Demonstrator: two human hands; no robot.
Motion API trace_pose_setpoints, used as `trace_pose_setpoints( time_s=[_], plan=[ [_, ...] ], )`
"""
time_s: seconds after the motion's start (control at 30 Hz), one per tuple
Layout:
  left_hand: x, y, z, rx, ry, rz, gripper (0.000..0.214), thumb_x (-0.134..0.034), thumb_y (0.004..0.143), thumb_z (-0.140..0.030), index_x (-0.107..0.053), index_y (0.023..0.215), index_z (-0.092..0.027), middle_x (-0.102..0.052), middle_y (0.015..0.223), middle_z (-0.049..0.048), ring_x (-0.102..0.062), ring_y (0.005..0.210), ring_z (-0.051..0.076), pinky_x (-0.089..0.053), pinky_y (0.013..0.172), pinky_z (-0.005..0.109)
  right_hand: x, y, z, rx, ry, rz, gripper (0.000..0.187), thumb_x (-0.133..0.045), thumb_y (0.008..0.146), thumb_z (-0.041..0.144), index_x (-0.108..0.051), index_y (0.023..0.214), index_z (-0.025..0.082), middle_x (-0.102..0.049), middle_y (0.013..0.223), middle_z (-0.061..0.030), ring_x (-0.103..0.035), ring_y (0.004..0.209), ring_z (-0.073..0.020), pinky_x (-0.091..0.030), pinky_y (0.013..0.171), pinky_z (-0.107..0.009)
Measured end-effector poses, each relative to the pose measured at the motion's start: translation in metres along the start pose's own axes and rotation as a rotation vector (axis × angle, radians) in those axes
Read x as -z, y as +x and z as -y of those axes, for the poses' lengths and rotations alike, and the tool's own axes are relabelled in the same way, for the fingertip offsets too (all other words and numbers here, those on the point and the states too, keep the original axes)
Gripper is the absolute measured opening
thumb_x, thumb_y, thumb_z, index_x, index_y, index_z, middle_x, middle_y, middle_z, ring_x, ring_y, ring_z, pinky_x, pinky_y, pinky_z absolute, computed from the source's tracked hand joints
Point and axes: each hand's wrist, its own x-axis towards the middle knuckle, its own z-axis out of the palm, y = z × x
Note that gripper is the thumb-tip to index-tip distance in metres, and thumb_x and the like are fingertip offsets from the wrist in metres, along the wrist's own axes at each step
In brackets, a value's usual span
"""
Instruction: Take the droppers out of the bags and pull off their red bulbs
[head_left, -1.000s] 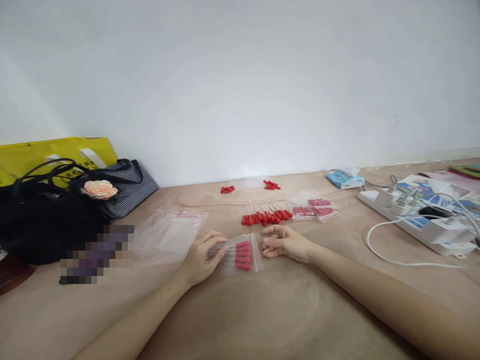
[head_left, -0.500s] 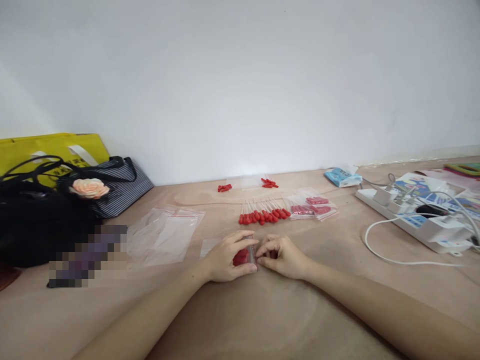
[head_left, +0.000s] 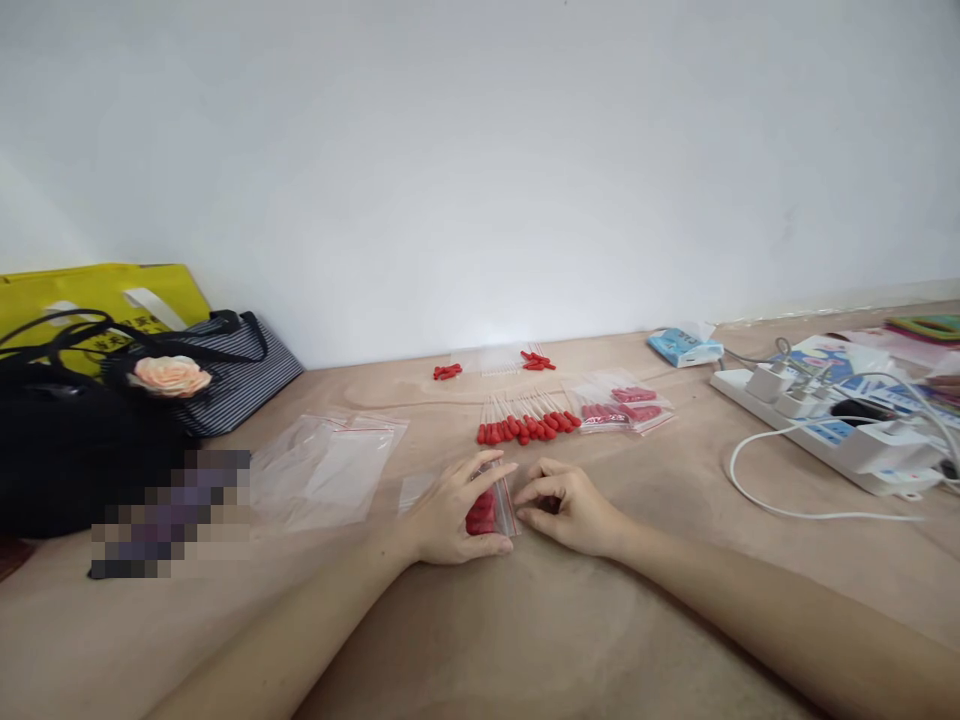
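My left hand (head_left: 457,510) lies over a small clear zip bag (head_left: 507,500), its fingers and thumb curved round the bag's sides. Inside the bag are red pieces (head_left: 481,513), partly covered by that hand. At the bag's zip edge my right hand (head_left: 566,508) has its thumb and index finger brought together, with the fingertips against the edge. Beyond both hands lies a row of red-headed pieces on thin white stems (head_left: 529,425). Right of that row are filled zip bags (head_left: 622,403) with red pieces in them.
Flat clear bags (head_left: 326,470) lie to the left. Small red piles (head_left: 538,360) sit near the wall. A white power strip (head_left: 832,430) with cables and a blue tissue pack (head_left: 684,347) are on the right. A striped bag (head_left: 259,375) and yellow bag (head_left: 169,290) stand far left.
The small bag's zip edge shows more fully between my hands and lies flatter. My right hand has shifted slightly, and the left fingers have spread a little over the bag.
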Motion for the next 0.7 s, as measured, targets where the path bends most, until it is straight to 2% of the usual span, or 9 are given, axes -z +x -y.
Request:
trace_pose_setpoints(
  time_s=[0.23,0.43,0.7],
  plan=[
    [-0.0002,-0.0002,-0.0021,-0.01,-0.032,-0.078,0.071,-0.064,0.065,-0.044,-0.035,0.127,-0.023,-0.034,0.131,0.0117,-0.037,0.12,0.028,-0.034,0.098,0.043,-0.0003,0.0007,-0.001,0.011,-0.124,0.008,0.008,-0.063,0.069,0.019,-0.066,0.077,0.02,-0.058,0.075,-0.0017,-0.053,0.074,-0.0141,-0.042,0.07,-0.028],
    [-0.0005,0.0003,-0.0006,-0.019,-0.055,-0.116,0.069,-0.064,0.065,-0.045,-0.038,0.125,-0.023,-0.033,0.131,0.012,-0.039,0.118,0.029,-0.036,0.096,0.044,0.0009,0.0025,0.0028,0.061,-0.123,0.039,0.017,-0.064,0.071,0.033,-0.065,0.083,0.02,-0.061,0.073,-0.0017,-0.053,0.07,-0.0141,-0.04,0.069,-0.029],
    [-0.0006,0.0002,0.0002,-0.032,-0.035,-0.08,0.061,-0.065,0.063,-0.047,-0.049,0.115,-0.02,-0.034,0.13,0.0136,-0.04,0.116,0.03,-0.037,0.095,0.045,-0.0022,0.0018,-0.0012,0.06,-0.18,0.001,0.013,-0.063,0.072,0.023,-0.065,0.085,0.023,-0.061,0.071,-0.0008,-0.053,0.072,-0.0146,-0.038,0.069,-0.029]
  ],
)
